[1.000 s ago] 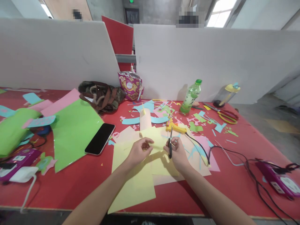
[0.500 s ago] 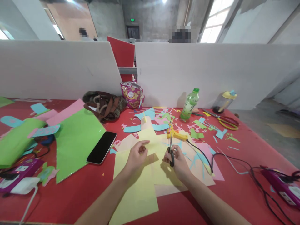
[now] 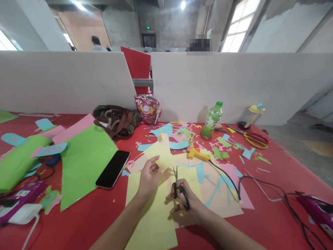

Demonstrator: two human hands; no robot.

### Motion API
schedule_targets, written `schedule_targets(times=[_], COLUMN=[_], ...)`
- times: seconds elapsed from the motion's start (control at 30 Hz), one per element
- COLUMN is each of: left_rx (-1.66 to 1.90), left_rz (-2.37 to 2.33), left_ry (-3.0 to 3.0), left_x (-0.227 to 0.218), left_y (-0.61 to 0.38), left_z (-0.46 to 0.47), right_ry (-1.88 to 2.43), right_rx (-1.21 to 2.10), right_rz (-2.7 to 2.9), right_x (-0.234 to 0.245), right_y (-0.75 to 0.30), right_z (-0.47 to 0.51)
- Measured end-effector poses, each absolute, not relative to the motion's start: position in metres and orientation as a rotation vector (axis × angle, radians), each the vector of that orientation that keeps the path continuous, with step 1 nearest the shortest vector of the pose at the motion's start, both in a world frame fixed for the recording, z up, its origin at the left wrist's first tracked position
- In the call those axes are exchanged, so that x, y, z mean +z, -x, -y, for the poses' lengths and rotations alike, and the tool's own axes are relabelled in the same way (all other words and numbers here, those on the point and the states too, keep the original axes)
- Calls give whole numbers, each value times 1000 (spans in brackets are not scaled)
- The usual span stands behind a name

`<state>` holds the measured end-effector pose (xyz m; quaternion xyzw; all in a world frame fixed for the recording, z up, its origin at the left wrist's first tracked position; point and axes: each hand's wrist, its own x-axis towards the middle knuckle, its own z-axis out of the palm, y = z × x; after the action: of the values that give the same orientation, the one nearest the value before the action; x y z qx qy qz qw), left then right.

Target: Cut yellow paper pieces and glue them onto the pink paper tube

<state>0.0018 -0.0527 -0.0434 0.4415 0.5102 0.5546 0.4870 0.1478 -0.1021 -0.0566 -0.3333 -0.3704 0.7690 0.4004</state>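
Observation:
My left hand [image 3: 151,176] is closed, its fingertips gripping a piece of pale yellow paper [image 3: 163,153] that is raised and tilted. Scissors [image 3: 176,181] with black handles are in my right hand [image 3: 193,201], their blades slightly apart, pointing away from me and clear of the paper piece. Larger yellow sheets [image 3: 153,222] lie beneath both hands. Just beyond the paper piece are a pale rolled paper tube [image 3: 164,136] and light blue paper strips [image 3: 179,145].
A yellow glue gun [image 3: 199,155] with a black cord lies right of centre. A phone [image 3: 113,169] rests on green sheets [image 3: 80,163]. Paper scraps, a green-capped bottle [image 3: 212,119], a snack bag [image 3: 147,108] and larger scissors [image 3: 253,138] sit toward the white partition [image 3: 234,80].
My right hand has come down toward me and left with the scissors, which have turned and opened slightly. The yellow piece has swung leftward in my left hand.

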Motion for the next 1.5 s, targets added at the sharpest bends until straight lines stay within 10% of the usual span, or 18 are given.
schedule_targets(times=[1.5], left_rx=[1316], left_rz=[-1321], left_ry=[-1319], left_x=[-41], left_y=[-16], left_z=[74], right_ry=[917], right_rx=[1756], right_rz=[1232], right_x=[-56], right_y=[-146], right_z=[105])
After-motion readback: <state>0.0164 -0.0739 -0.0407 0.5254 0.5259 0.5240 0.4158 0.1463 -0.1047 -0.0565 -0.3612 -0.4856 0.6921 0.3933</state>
